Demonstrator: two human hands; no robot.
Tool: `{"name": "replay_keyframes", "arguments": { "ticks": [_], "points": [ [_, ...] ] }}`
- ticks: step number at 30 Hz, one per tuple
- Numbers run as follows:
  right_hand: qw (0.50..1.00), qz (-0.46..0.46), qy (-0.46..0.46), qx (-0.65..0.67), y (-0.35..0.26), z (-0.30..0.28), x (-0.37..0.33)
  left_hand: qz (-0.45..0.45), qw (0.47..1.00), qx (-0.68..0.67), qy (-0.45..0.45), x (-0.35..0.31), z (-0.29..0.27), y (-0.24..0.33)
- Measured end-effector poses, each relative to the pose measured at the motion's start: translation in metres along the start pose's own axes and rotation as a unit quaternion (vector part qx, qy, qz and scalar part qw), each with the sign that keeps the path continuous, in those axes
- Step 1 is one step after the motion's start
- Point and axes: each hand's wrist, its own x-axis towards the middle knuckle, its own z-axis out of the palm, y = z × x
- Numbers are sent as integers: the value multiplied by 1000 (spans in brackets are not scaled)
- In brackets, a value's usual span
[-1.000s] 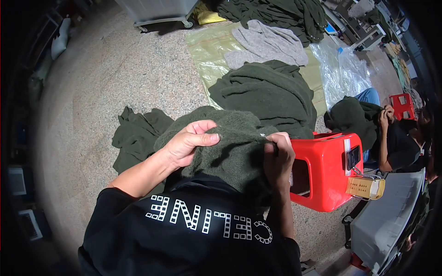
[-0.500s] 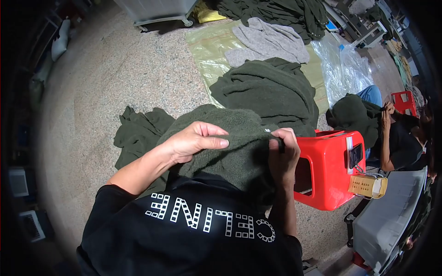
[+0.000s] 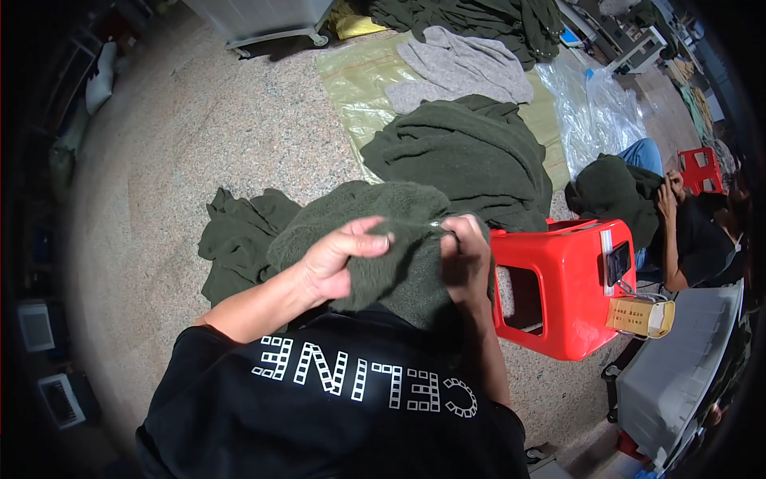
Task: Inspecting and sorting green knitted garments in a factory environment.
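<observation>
A dark green knit garment (image 3: pixel 375 203) lies bunched over my lap, and both hands hold its edge up. My left hand (image 3: pixel 335 255) pinches the fabric between thumb and fingers. To the right, my right hand (image 3: pixel 467 255) is closed on the same edge, its fingers curled and partly in shadow. A small white spot, perhaps a label or a tool tip, shows just left of the right fingers; it is too small to make out. The stretch of fabric between the hands is short and looks pulled.
Beside me on the right stands a red plastic stool (image 3: pixel 558 295) with a phone (image 3: pixel 617 263) and a small yellow box (image 3: pixel 638 315) attached. Ahead, a dark green pile (image 3: pixel 471 156) and grey garment (image 3: pixel 471 68) rest on plastic sheeting (image 3: pixel 351 104). Another person (image 3: pixel 666 211) sits at right.
My right hand has moved left, closer to my left hand, with the fabric edge in it. The left hand has shifted slightly. The view has tilted a little.
</observation>
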Motion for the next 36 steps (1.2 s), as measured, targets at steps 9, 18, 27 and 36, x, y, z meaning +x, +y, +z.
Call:
{"name": "replay_keyframes", "arguments": {
  "ticks": [9, 18, 27, 36],
  "points": [
    [997, 44, -48, 35, -9, -12, -4, 17, 997, 72, -29, -11, 1, 23],
    [996, 74, 21, -36, -4, -48, -31, 59, 996, -20, 71, -5, -8, 35],
    [981, -96, -158, -56, -82, -30, -8, 238, 815, 524, 67, -1, 22, 15],
    [981, -174, 29, -76, -76, -11, 1, 101, 925, 361, 54, -2, 27, 4]
  ]
}}
